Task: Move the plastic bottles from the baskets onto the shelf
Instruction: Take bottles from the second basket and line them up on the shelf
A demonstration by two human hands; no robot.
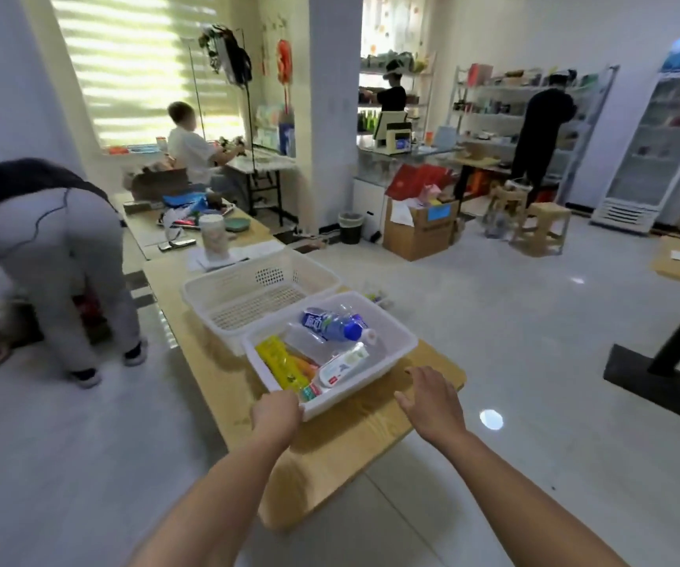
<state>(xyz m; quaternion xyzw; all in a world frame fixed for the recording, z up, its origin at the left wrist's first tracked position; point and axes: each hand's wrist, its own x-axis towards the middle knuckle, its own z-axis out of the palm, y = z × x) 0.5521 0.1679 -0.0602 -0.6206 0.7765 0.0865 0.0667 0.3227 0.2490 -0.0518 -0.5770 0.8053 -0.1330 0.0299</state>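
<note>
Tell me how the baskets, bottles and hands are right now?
Near basket, holds bottles lying down.
Far basket, looks empty.
Blue-capped bottle, on its side, cap on.
Yellow bottle, on its side.
Left hand, grips near basket's corner.
Right hand, open, holding nothing.

Two bare forearms, uncovered all the way to the lower edge of the view, slim at the wrists and broader toward the elbows. Left hand and right hand equally bare.
</note>
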